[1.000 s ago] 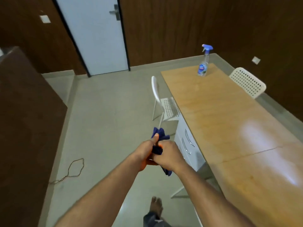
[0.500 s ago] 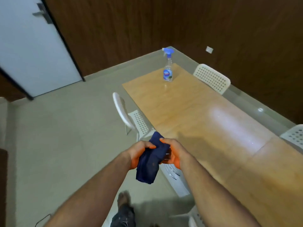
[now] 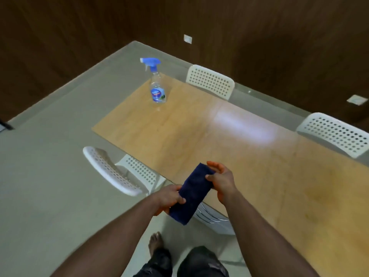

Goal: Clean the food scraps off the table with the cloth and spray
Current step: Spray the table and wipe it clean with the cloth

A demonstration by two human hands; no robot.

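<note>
Head view: left hand (image 3: 169, 198) fingers curled on the near end of the folded dark-blue cloth (image 3: 192, 193), right hand (image 3: 220, 181) thumb pinching its far end, cloth held between them over the near table (image 3: 259, 166) edge, spray bottle (image 3: 156, 82) upright well beyond the fingertips at the far corner.

Open table (image 3: 199, 136) surface lies between the near edge and the spray bottle (image 3: 157, 87) (upright, far corner). White chairs flank it: one (image 3: 119, 172) at the near left edge, two (image 3: 211, 81) (image 3: 337, 133) along the far side.

Bare forearms (image 3: 111, 234), dark mottled trousers (image 3: 201, 262), one bare foot (image 3: 155, 241).
</note>
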